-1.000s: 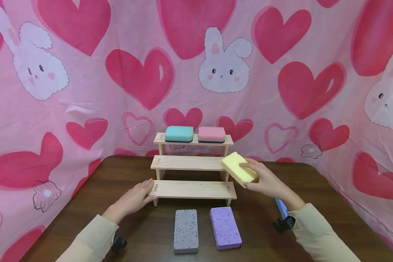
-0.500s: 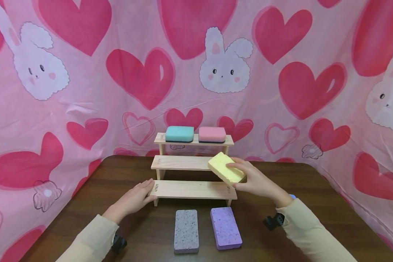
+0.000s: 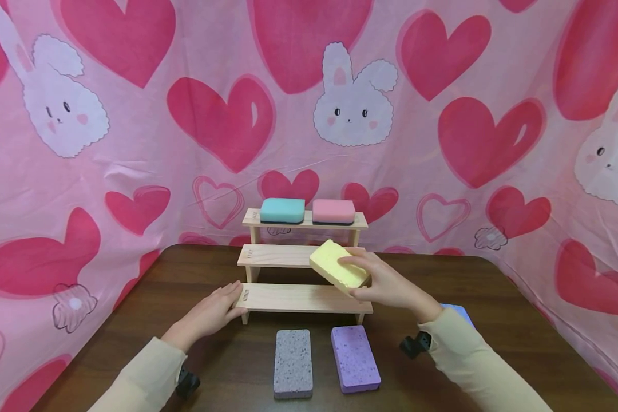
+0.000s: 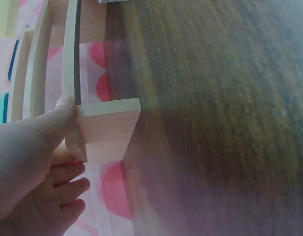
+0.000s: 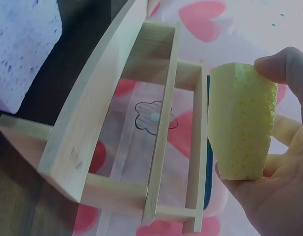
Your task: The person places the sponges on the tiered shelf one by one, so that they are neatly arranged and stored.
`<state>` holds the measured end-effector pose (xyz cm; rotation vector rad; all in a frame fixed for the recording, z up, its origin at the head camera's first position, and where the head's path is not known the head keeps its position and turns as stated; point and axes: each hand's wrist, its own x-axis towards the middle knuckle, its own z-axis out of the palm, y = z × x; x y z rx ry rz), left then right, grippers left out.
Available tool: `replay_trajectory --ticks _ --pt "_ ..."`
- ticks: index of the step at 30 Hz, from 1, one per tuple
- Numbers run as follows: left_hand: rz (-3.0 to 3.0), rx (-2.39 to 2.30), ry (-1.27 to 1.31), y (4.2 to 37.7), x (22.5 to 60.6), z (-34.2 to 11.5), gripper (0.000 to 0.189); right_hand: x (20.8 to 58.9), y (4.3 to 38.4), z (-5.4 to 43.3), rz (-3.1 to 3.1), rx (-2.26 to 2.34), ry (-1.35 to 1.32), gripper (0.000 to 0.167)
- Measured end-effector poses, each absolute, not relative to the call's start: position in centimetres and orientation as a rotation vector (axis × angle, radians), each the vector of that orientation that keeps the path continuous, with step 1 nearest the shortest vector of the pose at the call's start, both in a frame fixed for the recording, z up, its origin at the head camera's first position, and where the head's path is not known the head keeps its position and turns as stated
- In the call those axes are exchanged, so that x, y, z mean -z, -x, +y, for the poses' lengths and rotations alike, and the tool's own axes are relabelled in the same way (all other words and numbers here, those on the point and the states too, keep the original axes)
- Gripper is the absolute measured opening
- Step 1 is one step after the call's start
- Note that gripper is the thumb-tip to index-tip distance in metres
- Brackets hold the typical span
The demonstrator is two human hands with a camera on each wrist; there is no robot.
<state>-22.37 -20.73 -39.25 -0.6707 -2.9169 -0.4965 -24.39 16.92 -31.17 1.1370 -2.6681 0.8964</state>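
Observation:
My right hand (image 3: 393, 286) holds a yellow sponge (image 3: 335, 264) between thumb and fingers, raised and tilted in front of the right part of a three-step wooden shelf (image 3: 293, 298). In the right wrist view the sponge (image 5: 242, 123) is gripped by its two ends, apart from the boards. My left hand (image 3: 210, 313) grips the left end of the lowest step. From the left wrist, the thumb (image 4: 63, 115) lies on the board's edge and the other fingers are curled behind it. A teal sponge (image 3: 282, 210) and a pink sponge (image 3: 333, 211) sit side by side on the top step.
A grey speckled sponge (image 3: 293, 363) and a purple sponge (image 3: 355, 359) lie on the dark wooden table (image 3: 226, 372) before the shelf. A blue item (image 3: 458, 313) is partly hidden behind the right forearm. A pink heart-and-rabbit cloth (image 3: 288, 154) hangs behind.
My right hand has carried the yellow sponge leftward, from beside the shelf to in front of its middle and lower steps. The left hand keeps its place.

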Motion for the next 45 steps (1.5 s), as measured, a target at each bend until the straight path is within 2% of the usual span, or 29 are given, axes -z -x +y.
replay_trajectory --ticks 45 --pt "-2.949 0.528 0.627 22.2 39.3 -20.5 0.064 31.8 26.2 12.6 -2.599 -0.898 -1.361 0.055"
